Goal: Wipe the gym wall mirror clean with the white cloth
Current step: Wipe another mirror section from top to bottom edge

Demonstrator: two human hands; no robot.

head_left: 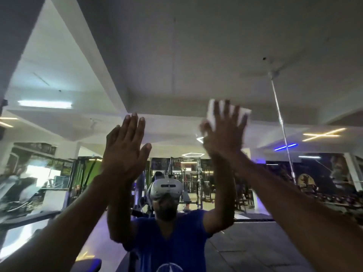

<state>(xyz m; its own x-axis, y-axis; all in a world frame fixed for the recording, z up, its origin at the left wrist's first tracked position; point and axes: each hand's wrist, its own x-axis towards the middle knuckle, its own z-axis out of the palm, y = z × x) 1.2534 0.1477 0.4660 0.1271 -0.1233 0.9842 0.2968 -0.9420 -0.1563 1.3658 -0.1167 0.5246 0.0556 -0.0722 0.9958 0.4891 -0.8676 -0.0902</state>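
Observation:
The wall mirror (176,55) fills the view and reflects the gym ceiling, machines and a person in a blue shirt with a white headset. My right hand (224,132) is raised high with fingers spread straight, pressing the white cloth (211,111) flat against the glass; the cloth's edges show past my fingertips. My left hand (123,152) is also raised, fingers straight and together, palm laid flat on the mirror to the left of the cloth. Most of the cloth is hidden behind my right hand.
A vertical seam (173,55) runs down the mirror between my hands. A metal pole (282,126) slants down on the right. Reflected gym machines and racks (188,181) stand behind me. A dark padded bench edge (86,266) sits low left.

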